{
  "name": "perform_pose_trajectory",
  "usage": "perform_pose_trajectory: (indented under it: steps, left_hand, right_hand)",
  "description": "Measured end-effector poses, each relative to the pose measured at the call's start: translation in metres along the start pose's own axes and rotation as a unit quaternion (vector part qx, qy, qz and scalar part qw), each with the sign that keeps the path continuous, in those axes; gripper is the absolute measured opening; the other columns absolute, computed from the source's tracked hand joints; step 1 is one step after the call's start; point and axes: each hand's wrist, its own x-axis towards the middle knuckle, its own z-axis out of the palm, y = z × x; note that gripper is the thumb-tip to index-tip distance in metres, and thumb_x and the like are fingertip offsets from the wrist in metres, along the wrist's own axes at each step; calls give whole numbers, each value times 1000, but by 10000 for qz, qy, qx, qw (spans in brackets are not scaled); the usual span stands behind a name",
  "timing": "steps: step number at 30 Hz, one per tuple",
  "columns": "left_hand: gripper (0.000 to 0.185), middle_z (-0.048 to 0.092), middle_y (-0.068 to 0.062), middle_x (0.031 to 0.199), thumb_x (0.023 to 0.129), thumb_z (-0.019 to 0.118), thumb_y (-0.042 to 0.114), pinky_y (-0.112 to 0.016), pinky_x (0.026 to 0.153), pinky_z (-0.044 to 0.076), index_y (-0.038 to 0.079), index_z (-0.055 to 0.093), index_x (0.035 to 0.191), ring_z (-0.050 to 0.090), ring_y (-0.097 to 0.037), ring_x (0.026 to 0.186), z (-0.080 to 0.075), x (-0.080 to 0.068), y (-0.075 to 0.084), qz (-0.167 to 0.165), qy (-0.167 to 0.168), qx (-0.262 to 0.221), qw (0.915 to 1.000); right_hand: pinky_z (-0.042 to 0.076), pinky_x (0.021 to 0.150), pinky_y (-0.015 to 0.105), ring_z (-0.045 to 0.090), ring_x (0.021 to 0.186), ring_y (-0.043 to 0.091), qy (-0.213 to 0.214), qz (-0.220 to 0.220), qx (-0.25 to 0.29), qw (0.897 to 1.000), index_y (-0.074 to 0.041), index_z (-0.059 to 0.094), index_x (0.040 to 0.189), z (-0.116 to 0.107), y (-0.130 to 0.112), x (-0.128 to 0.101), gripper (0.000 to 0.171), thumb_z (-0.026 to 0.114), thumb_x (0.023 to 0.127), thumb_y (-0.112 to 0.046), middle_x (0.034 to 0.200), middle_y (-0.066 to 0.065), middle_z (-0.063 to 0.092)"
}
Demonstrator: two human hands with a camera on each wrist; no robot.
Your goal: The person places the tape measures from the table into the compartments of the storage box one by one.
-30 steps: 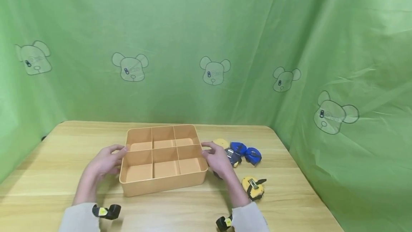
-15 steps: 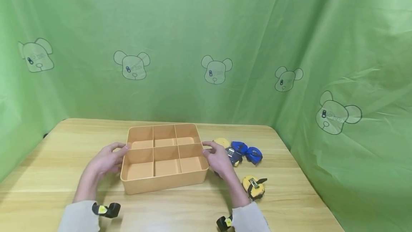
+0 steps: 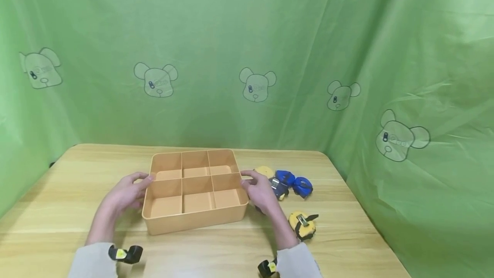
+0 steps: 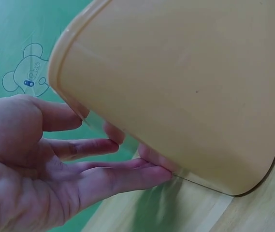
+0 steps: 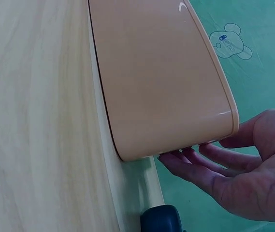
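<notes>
A person's left hand (image 3: 125,194) and right hand (image 3: 260,192) bracket a tan plastic organizer tray (image 3: 194,220) that sits near the middle of a wooden table (image 3: 58,192), each hand flat against one short wall. The wrist views show the fingers nearly straight, the tips touching the tray's outer sides just under the rim; whether the thumbs hook over the edge cannot be told, and neither hand closes around anything. Any shift of the tray would likely go best with even pressure from both sides, low on the walls, so the light box slides flat rather than tipping, and with the right hand kept clear of the tape measures just behind it. By count: one tray with six compartments, in two rows of three, all bare; five tape measures on the table to its right, namely a yellow one (image 3: 264,170), a dark one (image 3: 279,186), two blue ones (image 3: 286,177) (image 3: 302,185) and a yellow-and-black one (image 3: 303,225) lying apart, nearer the person.
</notes>
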Motion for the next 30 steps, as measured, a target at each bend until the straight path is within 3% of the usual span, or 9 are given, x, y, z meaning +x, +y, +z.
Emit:
perform_pose_trajectory:
  steps: [11,18,24,30]
  left_hand:
    - [69,35,-37,155,110,37,44,-52,102,56,-4,24,156,42,-52,140,7,0,4,-13,33,-30,10000]
    - [73,32,-34,157,108,39,49,-58,107,51,-4,25,157,41,-51,141,12,3,3,12,17,-42,10000]
    - [74,34,-33,156,108,39,51,-58,106,51,-3,25,157,42,-51,141,17,6,4,43,-48,-89,9999]
    - [82,35,-33,156,105,40,57,-57,106,52,-4,25,157,42,-50,141,20,8,3,77,-40,-134,9999]
  right_hand:
    - [65,73,45,73,97,39,-279,130,411,9987,0,64,131,-10,1,1,38,62,94,-6,114,28,72]
    - [65,78,47,72,99,43,-380,271,354,9983,5,62,131,-19,-1,0,38,60,93,-3,114,32,70]
    - [65,81,47,70,105,44,-471,441,322,9974,7,59,130,-26,-2,-3,39,61,92,-1,129,32,64]
    - [65,80,47,71,105,43,-551,546,337,9964,5,61,128,-33,-1,-3,38,64,90,-3,120,29,69]
